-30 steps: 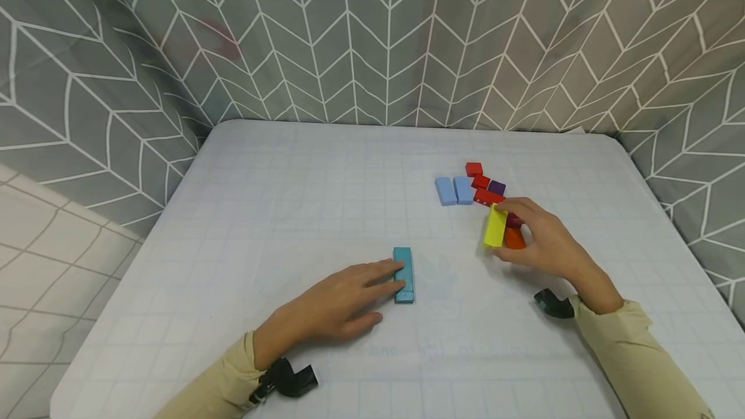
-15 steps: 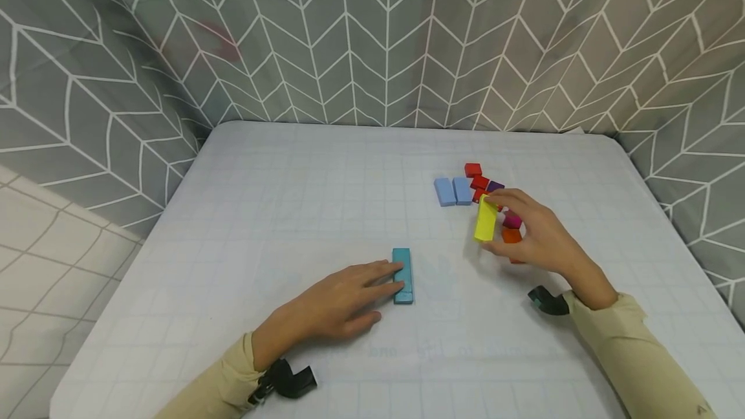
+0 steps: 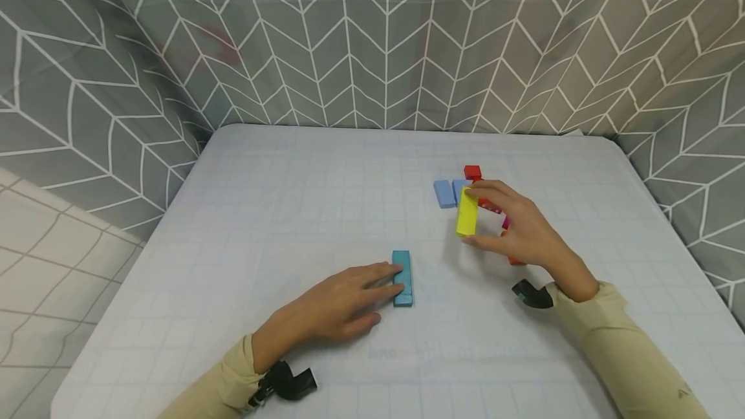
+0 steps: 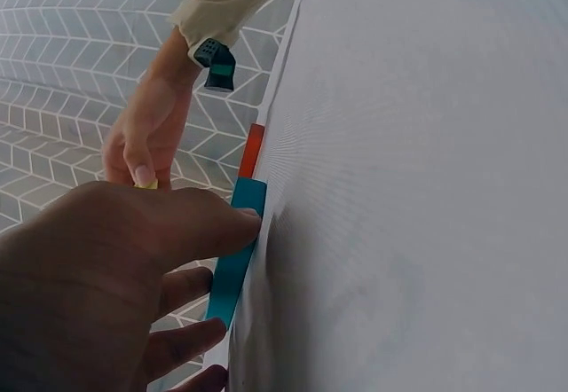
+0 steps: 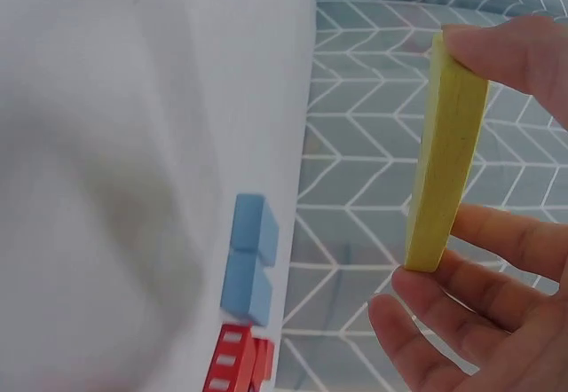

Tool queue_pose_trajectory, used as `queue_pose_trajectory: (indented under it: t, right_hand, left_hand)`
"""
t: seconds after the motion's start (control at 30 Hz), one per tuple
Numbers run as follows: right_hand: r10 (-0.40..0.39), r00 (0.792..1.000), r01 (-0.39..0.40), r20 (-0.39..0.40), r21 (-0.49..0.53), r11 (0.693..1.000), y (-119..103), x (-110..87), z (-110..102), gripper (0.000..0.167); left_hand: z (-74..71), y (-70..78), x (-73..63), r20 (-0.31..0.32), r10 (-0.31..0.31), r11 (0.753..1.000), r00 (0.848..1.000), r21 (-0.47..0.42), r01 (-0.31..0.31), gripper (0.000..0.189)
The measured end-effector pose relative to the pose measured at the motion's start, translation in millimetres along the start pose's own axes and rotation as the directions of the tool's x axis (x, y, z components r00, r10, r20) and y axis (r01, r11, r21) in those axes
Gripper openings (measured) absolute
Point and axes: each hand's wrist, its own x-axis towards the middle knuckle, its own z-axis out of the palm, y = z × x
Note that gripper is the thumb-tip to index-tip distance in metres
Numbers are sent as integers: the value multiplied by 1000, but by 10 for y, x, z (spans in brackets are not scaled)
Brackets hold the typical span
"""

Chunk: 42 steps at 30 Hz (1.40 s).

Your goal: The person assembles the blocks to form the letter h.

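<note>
In the head view my right hand [image 3: 524, 228] pinches a yellow rectangular block [image 3: 467, 213] by its two ends, thumb at the near end and fingers at the far end. The right wrist view shows the same yellow block [image 5: 445, 157] up off the table. My left hand [image 3: 334, 302] lies low over the table with fingers extended, two fingertips resting on a long teal block [image 3: 402, 280]. That teal block [image 4: 231, 281] lies flat on the table, with the thumb close to it in the left wrist view.
Beyond the right hand lie two light blue blocks [image 3: 444, 194], a small red block [image 3: 473, 172] and other red pieces, partly covered by the hand. An orange block [image 3: 516, 262] shows beneath it. A patterned curtain [image 3: 384, 37] hangs behind the white table [image 3: 291, 186].
My right hand has lifted the yellow block away from the coloured pieces and carried it left. The left hand has stayed on the teal block.
</note>
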Motion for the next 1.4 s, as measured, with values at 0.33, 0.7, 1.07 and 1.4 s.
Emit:
queue_pose_trajectory:
  t: [0.33, 0.7, 1.07, 1.4]
  right_hand:
    - [-96, 995, 97, -28, 39, 995, -114, 149, 91, 72]
    - [-116, 993, 116, -3, 59, 992, -184, 258, 188, 74]
    - [-117, 993, 113, 36, 89, 990, -255, 359, 305, 76]
    - [-122, 991, 110, 57, 174, 979, -226, 454, 450, 71]
  left_hand:
    - [-22, 10, -1, 15, -21, 1000, 1000, 6, 21, 57]
    - [-39, 14, 0, 29, -29, 1000, 999, 2, 29, 58]
    - [-39, 20, -8, 56, -52, 998, 997, -15, 53, 59]
    - [-23, 4, -19, 25, -28, 1000, 999, 0, 28, 58]
